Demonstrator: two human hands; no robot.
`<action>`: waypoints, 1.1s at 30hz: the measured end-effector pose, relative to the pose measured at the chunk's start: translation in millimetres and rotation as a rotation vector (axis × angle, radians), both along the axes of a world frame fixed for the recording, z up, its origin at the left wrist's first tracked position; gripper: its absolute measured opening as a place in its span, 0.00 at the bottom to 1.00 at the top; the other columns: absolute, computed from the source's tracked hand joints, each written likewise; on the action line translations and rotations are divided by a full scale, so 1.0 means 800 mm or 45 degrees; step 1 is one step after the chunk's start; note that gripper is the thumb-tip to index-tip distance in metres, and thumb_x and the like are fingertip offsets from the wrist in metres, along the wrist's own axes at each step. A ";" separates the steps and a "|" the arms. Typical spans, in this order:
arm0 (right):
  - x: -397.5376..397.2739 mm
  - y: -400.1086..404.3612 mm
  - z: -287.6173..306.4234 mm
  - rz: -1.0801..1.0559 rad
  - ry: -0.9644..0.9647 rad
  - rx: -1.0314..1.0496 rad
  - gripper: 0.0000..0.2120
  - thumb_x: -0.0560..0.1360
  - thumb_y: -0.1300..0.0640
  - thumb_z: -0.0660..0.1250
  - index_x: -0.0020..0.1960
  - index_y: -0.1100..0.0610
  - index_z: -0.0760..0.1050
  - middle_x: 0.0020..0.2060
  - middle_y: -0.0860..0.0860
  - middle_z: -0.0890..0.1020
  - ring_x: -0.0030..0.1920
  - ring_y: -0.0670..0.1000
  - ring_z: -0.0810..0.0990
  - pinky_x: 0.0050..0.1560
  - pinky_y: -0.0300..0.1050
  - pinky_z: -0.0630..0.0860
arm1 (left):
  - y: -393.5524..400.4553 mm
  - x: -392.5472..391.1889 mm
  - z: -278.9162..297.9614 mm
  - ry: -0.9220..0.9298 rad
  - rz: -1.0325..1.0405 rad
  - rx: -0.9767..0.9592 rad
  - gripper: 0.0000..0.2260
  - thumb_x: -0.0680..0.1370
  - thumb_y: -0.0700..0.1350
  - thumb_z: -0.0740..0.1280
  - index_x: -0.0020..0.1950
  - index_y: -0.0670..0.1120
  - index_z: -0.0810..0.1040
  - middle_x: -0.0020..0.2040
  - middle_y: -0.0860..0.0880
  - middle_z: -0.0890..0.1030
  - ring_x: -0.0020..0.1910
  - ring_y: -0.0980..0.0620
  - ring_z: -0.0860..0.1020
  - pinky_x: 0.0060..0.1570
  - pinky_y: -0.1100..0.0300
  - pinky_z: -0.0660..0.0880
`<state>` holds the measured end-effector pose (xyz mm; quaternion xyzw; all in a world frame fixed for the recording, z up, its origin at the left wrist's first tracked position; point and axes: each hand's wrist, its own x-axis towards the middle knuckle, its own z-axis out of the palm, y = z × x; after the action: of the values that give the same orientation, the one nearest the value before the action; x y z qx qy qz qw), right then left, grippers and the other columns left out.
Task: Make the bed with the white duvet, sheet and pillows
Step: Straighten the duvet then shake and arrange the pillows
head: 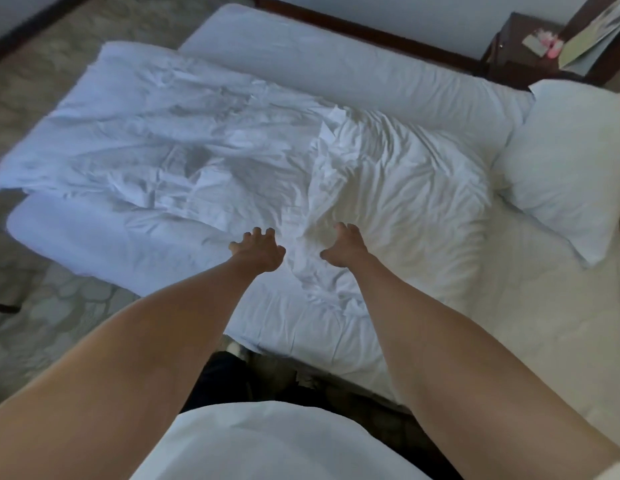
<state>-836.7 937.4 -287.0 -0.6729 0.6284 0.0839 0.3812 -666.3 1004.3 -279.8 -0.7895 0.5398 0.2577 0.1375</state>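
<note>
Both arms reach out over the bed. Left hand (258, 250): fingers spread and bent, clawed, holding nothing, above the duvet (204, 147); contact cannot be told. Right hand (343, 247): fingers spread likewise, holding nothing. Duvet lies crumpled across the mattress (543, 323). Pillow (571, 168) at the right.

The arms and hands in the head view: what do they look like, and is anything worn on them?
Both forearms are bare, with no sleeves in view. The left hand and right hand wear no gloves; no rings, watch or bracelets show. A white garment covers the torso below.
</note>
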 end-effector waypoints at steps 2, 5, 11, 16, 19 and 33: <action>0.021 0.001 0.007 0.033 0.047 0.007 0.40 0.73 0.60 0.68 0.80 0.54 0.51 0.78 0.55 0.51 0.76 0.55 0.59 0.70 0.54 0.68 | 0.003 0.026 0.007 0.022 0.043 -0.004 0.22 0.82 0.54 0.55 0.73 0.45 0.63 0.71 0.42 0.67 0.70 0.41 0.67 0.63 0.43 0.66; 0.059 0.004 0.016 0.059 0.137 -0.008 0.36 0.74 0.62 0.66 0.78 0.57 0.55 0.75 0.57 0.57 0.72 0.58 0.65 0.68 0.53 0.71 | -0.001 0.073 0.011 0.112 0.102 -0.044 0.21 0.81 0.53 0.57 0.70 0.43 0.66 0.69 0.40 0.69 0.68 0.40 0.69 0.64 0.43 0.68; 0.163 -0.010 0.046 0.052 0.162 -0.067 0.30 0.75 0.57 0.66 0.75 0.59 0.61 0.72 0.58 0.64 0.70 0.57 0.68 0.66 0.48 0.71 | -0.026 0.171 0.037 0.235 0.117 -0.138 0.19 0.80 0.52 0.57 0.64 0.40 0.71 0.65 0.38 0.74 0.63 0.38 0.73 0.57 0.48 0.69; 0.282 -0.002 0.053 0.017 0.249 -0.098 0.28 0.75 0.55 0.66 0.73 0.60 0.65 0.71 0.57 0.68 0.69 0.57 0.70 0.61 0.45 0.71 | -0.019 0.290 0.035 0.287 0.102 -0.139 0.19 0.81 0.51 0.56 0.65 0.40 0.72 0.65 0.37 0.73 0.64 0.38 0.72 0.58 0.49 0.68; 0.346 0.007 0.039 0.017 0.291 -0.047 0.28 0.72 0.53 0.66 0.70 0.61 0.68 0.68 0.57 0.71 0.66 0.58 0.73 0.57 0.46 0.74 | -0.008 0.353 0.026 0.331 0.132 -0.115 0.22 0.81 0.53 0.54 0.70 0.41 0.68 0.69 0.36 0.71 0.67 0.37 0.70 0.64 0.46 0.67; 0.573 -0.080 0.028 0.208 0.358 -0.061 0.20 0.73 0.56 0.65 0.64 0.60 0.69 0.59 0.56 0.74 0.58 0.58 0.76 0.51 0.47 0.75 | -0.067 0.537 -0.011 0.458 0.388 -0.143 0.24 0.82 0.53 0.52 0.71 0.40 0.66 0.69 0.35 0.70 0.67 0.36 0.70 0.61 0.48 0.68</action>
<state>-378.6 873.0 -264.8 -0.7122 0.6206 0.1931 0.2653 -236.7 950.9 -288.8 -0.8096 0.4438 0.3815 -0.0455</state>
